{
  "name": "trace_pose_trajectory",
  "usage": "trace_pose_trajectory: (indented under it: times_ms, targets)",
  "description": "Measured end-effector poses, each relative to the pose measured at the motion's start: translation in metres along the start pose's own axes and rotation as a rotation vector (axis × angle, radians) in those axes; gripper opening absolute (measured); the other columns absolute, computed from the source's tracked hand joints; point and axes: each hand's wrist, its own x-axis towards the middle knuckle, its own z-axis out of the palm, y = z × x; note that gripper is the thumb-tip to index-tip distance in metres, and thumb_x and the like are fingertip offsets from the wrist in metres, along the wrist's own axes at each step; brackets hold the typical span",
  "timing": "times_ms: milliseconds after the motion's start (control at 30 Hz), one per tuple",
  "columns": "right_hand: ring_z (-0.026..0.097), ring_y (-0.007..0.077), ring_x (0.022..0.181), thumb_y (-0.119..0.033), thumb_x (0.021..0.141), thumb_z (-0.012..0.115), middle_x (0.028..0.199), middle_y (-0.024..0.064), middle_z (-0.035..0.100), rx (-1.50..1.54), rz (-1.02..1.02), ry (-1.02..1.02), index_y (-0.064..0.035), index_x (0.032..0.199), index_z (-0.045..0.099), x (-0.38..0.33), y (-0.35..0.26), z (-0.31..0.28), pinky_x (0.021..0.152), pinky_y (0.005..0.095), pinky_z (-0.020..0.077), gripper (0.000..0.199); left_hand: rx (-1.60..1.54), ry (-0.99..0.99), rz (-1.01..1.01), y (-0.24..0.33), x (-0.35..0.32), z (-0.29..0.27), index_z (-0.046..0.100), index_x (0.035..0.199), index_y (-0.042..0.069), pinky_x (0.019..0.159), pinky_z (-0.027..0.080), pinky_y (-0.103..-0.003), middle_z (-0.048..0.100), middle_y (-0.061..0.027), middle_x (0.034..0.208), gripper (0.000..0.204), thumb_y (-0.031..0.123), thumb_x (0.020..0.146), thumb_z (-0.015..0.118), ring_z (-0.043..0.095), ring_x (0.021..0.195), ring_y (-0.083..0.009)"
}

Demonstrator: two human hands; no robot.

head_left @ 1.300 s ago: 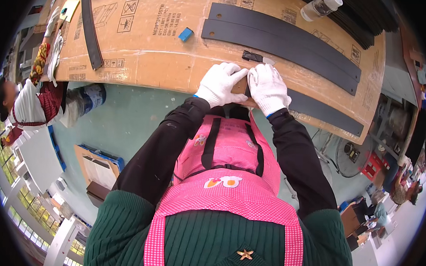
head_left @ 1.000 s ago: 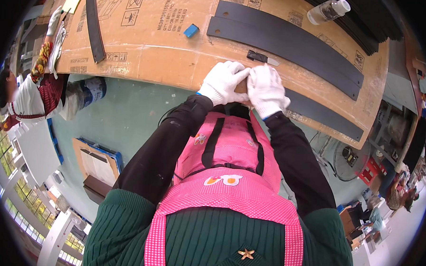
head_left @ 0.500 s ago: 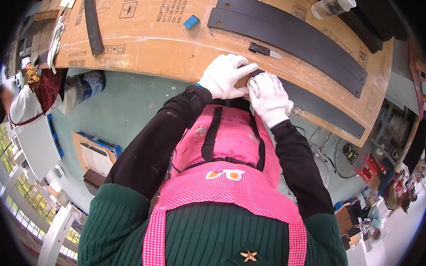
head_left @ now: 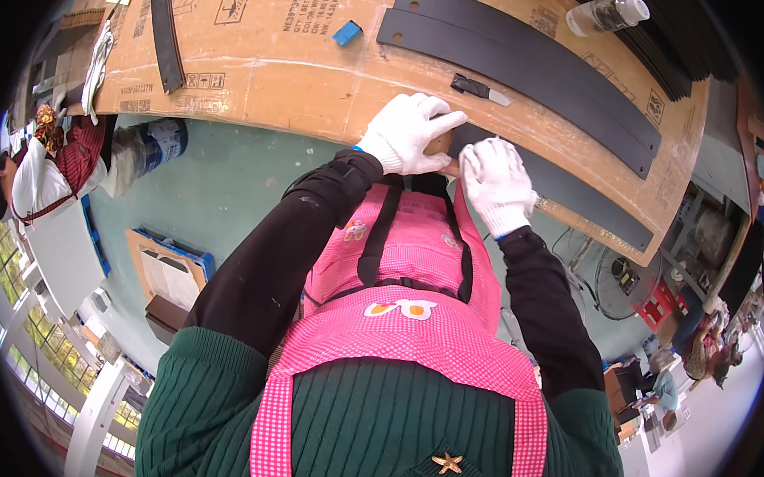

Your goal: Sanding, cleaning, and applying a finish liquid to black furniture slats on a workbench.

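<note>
- I watch through the head camera as the gloved left hand [head_left: 410, 135] works at the near edge of a cardboard-covered table [head_left: 277, 97], thumb and forefinger parted around a gap.
- The gloved right hand [head_left: 497, 182] bends over the left end of a dark strip [head_left: 572, 191], which lies along the near edge toward the near right corner; I cannot tell whether it grips.
- A black-handled knife [head_left: 480, 89] lies just beyond the strip, before two overlapping dark panels [head_left: 509, 61].
- A blue block [head_left: 347, 33] sits left of the panels; a bottle [head_left: 603, 16] lies by stacked dark strips [head_left: 676, 55] at the far right.
- Black carton lettering [head_left: 305, 7] and handling symbols [head_left: 233, 9] mark the cardboard, some beside the panels.
</note>
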Motion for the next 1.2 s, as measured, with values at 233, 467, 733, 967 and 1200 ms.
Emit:
trace_pose_trajectory:
  times_ms: [233, 467, 733, 967, 1200]
  targets:
    - [0.066, 0.0336, 0.106, -0.029, 0.097, 0.057, 0.103, 0.0135, 0.068, -0.074, -0.066, 0.118, -0.0097, 0.098, 0.067, -0.002, 0.002, 0.008, 0.097, 0.0460, 0.0522, 0.022, -0.005, -0.024, -0.001, 0.000, 0.004, -0.003, 0.066, 0.136, 0.015, 0.098, 0.052, -0.046, 0.068, -0.0114, 0.119, 0.069, 0.033, 0.073, 0.085, 0.064, 0.113, -0.0348]
    - [0.060, 0.0328, 0.091, -0.022, 0.104, 0.050, 0.095, 0.0132, 0.060, -0.206, 0.609, 0.440, -0.0091, 0.101, 0.064, -0.092, 0.154, -0.003, 0.088, 0.0460, 0.0516, 0.020, 0.023, -0.053, -0.020, 0.004, 0.006, -0.005, 0.065, 0.138, 0.015, 0.098, 0.051, -0.046, 0.067, -0.0125, 0.120, 0.071, 0.036, 0.073, 0.084, 0.063, 0.114, -0.0349]
    - [0.064, 0.0297, 0.095, -0.020, 0.098, 0.052, 0.096, 0.0097, 0.067, -0.332, 0.090, 0.214, -0.0135, 0.094, 0.067, -0.064, 0.109, -0.009, 0.089, 0.0427, 0.0535, 0.016, 0.052, -0.049, -0.029, 0.007, 0.004, -0.004, 0.065, 0.139, 0.015, 0.098, 0.052, -0.046, 0.067, -0.0129, 0.119, 0.073, 0.036, 0.072, 0.084, 0.064, 0.112, -0.0350]
    - [0.066, 0.0344, 0.096, -0.031, 0.100, 0.054, 0.098, 0.0150, 0.068, -0.294, 0.205, 0.175, -0.0096, 0.094, 0.068, -0.064, 0.134, -0.012, 0.086, 0.0483, 0.0542, 0.026, 0.033, -0.049, -0.022, 0.007, 0.008, -0.001, 0.065, 0.138, 0.014, 0.098, 0.052, -0.046, 0.067, -0.0132, 0.119, 0.072, 0.035, 0.072, 0.084, 0.064, 0.112, -0.0350]
    - [0.066, 0.0350, 0.104, -0.034, 0.102, 0.051, 0.109, 0.0126, 0.067, -0.083, 0.567, 0.148, -0.0134, 0.098, 0.067, -0.065, 0.132, -0.035, 0.095, 0.0461, 0.0543, 0.026, 0.026, -0.047, -0.037, 0.006, 0.006, -0.003, 0.065, 0.138, 0.015, 0.100, 0.051, -0.046, 0.067, -0.0128, 0.120, 0.071, 0.034, 0.073, 0.084, 0.064, 0.114, -0.0348]
